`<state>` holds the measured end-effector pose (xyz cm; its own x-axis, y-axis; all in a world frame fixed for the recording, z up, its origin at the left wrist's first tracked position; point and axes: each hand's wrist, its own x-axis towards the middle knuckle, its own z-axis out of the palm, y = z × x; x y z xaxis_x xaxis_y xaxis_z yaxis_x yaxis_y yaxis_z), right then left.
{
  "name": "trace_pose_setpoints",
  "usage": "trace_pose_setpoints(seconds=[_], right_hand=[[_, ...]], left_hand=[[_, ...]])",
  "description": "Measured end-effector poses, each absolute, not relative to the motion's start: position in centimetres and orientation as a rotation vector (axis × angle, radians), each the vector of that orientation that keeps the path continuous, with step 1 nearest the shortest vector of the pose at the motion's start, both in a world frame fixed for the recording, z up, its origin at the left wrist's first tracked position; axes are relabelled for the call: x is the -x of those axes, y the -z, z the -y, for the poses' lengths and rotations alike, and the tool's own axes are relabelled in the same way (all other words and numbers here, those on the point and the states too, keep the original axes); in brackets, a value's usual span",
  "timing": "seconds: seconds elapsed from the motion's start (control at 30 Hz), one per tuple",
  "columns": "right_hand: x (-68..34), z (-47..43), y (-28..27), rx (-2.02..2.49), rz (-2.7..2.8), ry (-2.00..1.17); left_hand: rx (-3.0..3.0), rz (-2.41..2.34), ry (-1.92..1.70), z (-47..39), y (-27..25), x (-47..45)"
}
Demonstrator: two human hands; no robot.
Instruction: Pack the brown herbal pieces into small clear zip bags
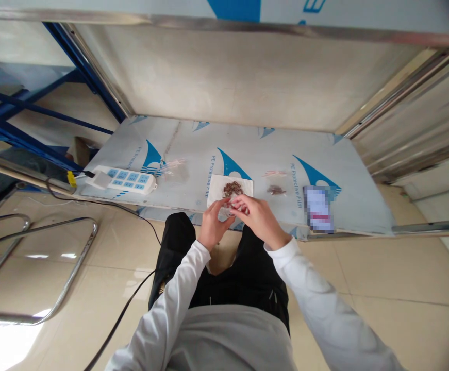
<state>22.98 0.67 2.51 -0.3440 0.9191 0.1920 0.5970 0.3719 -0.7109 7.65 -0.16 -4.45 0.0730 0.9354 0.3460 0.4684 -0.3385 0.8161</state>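
My left hand (213,225) and my right hand (258,214) meet at the front edge of the table. Between their fingertips is a small clear plastic bag (227,212); both hands pinch it, and its contents are too small to make out. Just beyond the fingers, a pile of small brown metal pieces, like screws or pins (232,188), lies on a white sheet (215,186). To the right rests a clear bag with more thin brown pieces (276,190). Behind that are some pale pinkish strips (275,174).
A white power strip (128,180) with a cable lies at the table's left, beside another clear bag (176,169). A phone (319,208) sits near the right front edge. An overhead shelf (150,13) crosses the top; a metal-framed chair (73,268) stands left.
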Motion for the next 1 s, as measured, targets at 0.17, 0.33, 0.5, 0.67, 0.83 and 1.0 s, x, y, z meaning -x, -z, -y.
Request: trace_pose_setpoints(seconds=[0.17, 0.33, 0.5, 0.67, 0.83, 1.0], right_hand=[[-23.2, -1.3, -1.1, 1.187, 2.109, -0.687], [-24.8, -3.9, 3.3, 1.687, 1.854, -0.496], [-24.1, -6.4, 6.8, 1.876, 1.906, -0.426], [-23.1, -7.0, 6.8, 1.976, 1.913, -0.38], [-23.5, -7.4, 6.6, 1.996, 1.936, -0.412], [-23.8, -7.4, 6.5, 2.006, 1.904, -0.439]], left_hand=[[-1.868, -1.419, -1.23, 0.4, 4.2, -7.5], [-1.807, -1.49, -1.266, 0.7, 4.5, -6.4], [-1.797, -1.538, -1.248, 1.2, 4.7, -5.4], [-1.794, -1.572, -1.245, 1.1, 4.7, -4.9], [-1.775, -1.572, -1.252, 1.0, 4.6, -4.9], [-1.763, -1.566, -1.247, 1.0, 4.6, -5.0]])
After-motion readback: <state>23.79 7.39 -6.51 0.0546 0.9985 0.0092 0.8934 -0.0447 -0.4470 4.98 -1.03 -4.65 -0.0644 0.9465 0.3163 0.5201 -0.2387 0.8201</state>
